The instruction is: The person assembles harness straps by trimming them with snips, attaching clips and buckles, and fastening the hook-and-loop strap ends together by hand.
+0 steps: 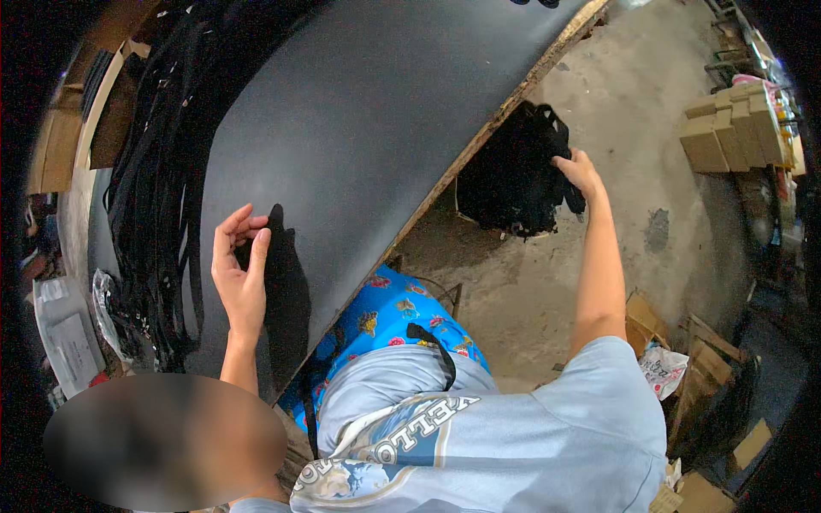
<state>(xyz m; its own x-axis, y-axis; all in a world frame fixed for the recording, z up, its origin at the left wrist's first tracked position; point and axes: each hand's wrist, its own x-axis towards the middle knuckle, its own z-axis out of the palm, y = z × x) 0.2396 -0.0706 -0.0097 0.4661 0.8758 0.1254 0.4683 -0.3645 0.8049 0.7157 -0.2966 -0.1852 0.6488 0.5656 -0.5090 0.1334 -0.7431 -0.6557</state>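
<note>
My left hand [240,272] hovers over the dark grey tabletop [333,137], its thumb and fingers curved and apart with nothing between them. A shadow of it falls on the surface. Off the table's far right edge, my right hand [583,174] closes on black straps at the side of a dark heap of black straps [513,175]. The heap sits low beside the table, and its separate pieces are hard to make out. Part of the right fingers is hidden. Long black straps [158,197] also lie along the left side of the tabletop.
The table's worn wooden edge [479,145] runs diagonally between my hands. Stacked cardboard boxes [731,128] stand on the concrete floor [637,103] at far right. A white plastic bag [663,370] and cardboard scraps lie at lower right. At left is a white container [67,338].
</note>
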